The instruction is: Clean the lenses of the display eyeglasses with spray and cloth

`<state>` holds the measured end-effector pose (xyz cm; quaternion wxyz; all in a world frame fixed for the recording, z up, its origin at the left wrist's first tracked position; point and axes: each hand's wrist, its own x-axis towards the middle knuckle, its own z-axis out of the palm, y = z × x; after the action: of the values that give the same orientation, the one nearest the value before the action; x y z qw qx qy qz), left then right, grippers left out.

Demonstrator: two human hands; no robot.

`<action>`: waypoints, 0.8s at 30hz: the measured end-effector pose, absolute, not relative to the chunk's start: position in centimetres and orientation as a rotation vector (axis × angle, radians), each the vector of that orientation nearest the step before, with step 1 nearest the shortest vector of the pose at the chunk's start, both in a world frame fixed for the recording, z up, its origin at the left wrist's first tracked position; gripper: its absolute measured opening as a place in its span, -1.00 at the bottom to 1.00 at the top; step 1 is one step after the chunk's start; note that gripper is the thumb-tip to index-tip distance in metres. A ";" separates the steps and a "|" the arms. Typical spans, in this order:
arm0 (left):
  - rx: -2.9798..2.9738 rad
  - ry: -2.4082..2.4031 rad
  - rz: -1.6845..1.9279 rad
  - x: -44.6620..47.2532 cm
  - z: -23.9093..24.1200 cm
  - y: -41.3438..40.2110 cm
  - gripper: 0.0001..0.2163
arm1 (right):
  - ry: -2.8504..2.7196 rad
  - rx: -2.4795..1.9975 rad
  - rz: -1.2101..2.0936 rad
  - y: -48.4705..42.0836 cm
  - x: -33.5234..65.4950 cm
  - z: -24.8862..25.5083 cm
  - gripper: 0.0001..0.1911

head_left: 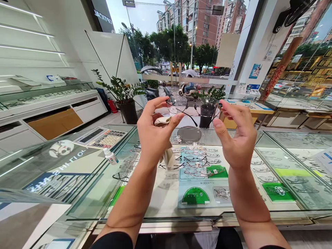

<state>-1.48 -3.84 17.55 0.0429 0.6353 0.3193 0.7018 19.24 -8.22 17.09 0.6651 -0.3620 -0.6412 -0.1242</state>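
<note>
I hold a pair of thin-rimmed glasses [193, 106] up at chest height over a glass display counter [155, 193]. My left hand [155, 133] pinches the left end of the frame and also keeps a pale cleaning cloth [166, 138] that hangs down from its palm. My right hand [237, 136] pinches the right end of the frame between thumb and fingers. The lenses are clear and the temples fold down behind them.
Under the counter glass lie several rows of spectacle frames and green display stands [195, 196]. A calculator [102, 137] and a small spray bottle [111, 156] sit on the counter at left. Potted plants [121, 93] stand beyond, before the shop window.
</note>
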 end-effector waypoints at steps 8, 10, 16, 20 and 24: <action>1.942 0.983 2.147 -1.4 17.5 -4.0 -0.53 | -1.452 -0.823 -0.267 -8.3 19.1 17.1 -0.55; 1.944 0.984 2.147 -1.4 17.5 -4.0 -0.53 | -1.452 -0.822 -0.261 -8.4 19.1 17.1 -0.55; 1.937 0.963 2.160 -1.5 17.5 -3.9 -0.55 | -1.449 -0.819 -0.244 -8.5 19.1 17.2 -0.55; 1.926 0.953 2.157 -1.5 17.4 -3.9 -0.54 | -1.457 -0.815 -0.245 -8.4 19.2 17.1 -0.55; 1.915 0.922 2.188 -1.4 17.5 -3.9 -0.52 | -1.467 -0.839 -0.243 -8.3 19.3 17.1 -0.54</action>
<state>-1.43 -3.91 17.47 0.0457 0.6271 0.3019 0.7166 19.26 -8.34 17.09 0.6573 -0.3705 -0.6475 -0.1075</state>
